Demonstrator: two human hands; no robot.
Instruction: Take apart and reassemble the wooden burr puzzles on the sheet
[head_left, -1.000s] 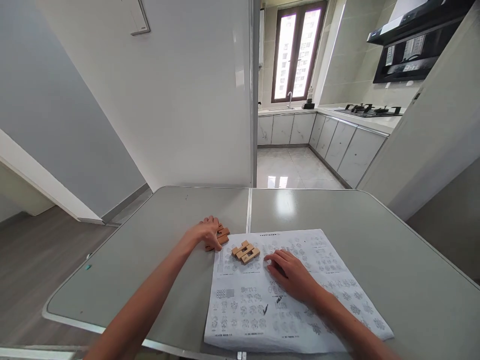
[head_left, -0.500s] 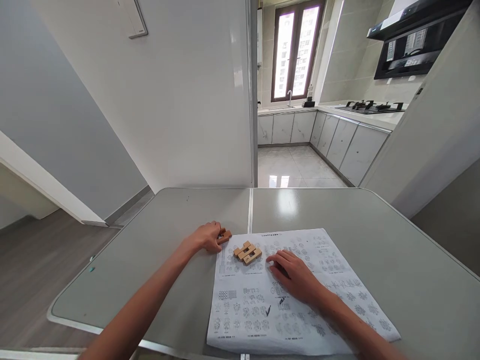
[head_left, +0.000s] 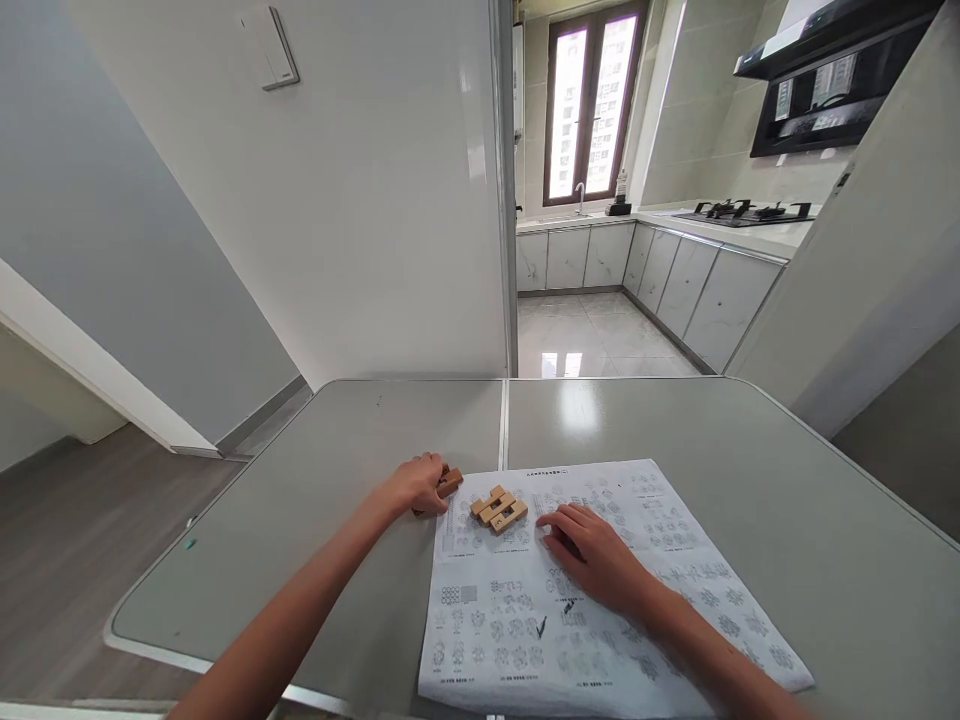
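Observation:
My left hand (head_left: 418, 484) is closed around darker brown notched wooden blocks (head_left: 451, 482), just off the upper left edge of a printed sheet (head_left: 487, 560). Its fingers and palm hide part of them. On the sheet, lighter notched wooden blocks (head_left: 499, 510) lie side by side, with gaps between them. My right hand (head_left: 589, 550) rests on the paper just to their right. Its fingers are loosely bent, thumb apart, with nothing visible in them, and the fingertips stop short of the light blocks.
The grey table (head_left: 360, 620) has a metal seam down its middle. The sheet bears rows of small line drawings and a few dark marks. A small green bit (head_left: 189, 544) lies near the left edge. Beyond the table are a white wall (head_left: 390, 200) and a kitchen.
My left hand and the darker blocks shift slightly, and the blocks look turned a little. The right hand and lighter blocks stay in place on the sheet. The view moves a little.

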